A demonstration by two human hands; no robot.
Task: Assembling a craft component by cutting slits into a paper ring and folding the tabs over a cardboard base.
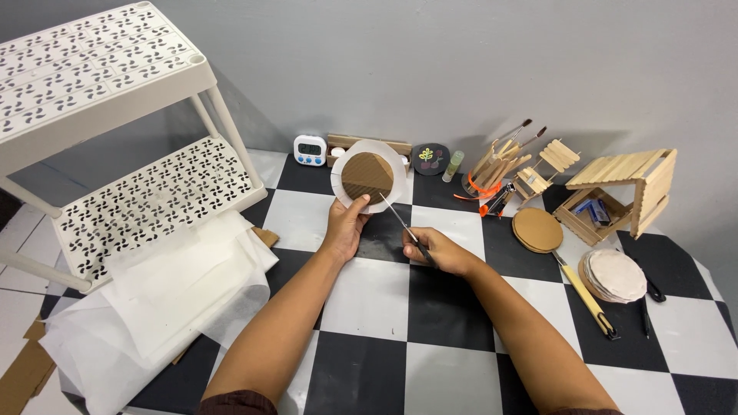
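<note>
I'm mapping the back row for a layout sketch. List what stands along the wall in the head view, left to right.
White digital timer → dark round plaque → green glue stick → cup of brushes and craft sticks → small stick chair → stick-built house.

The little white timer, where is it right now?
In the head view, the timer stands at the back against the wall, left of centre, between the white shelf and a cardboard box.

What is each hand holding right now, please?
Left hand: closed on the cardboard disc with white paper.
Right hand: closed on the scissors.
</note>
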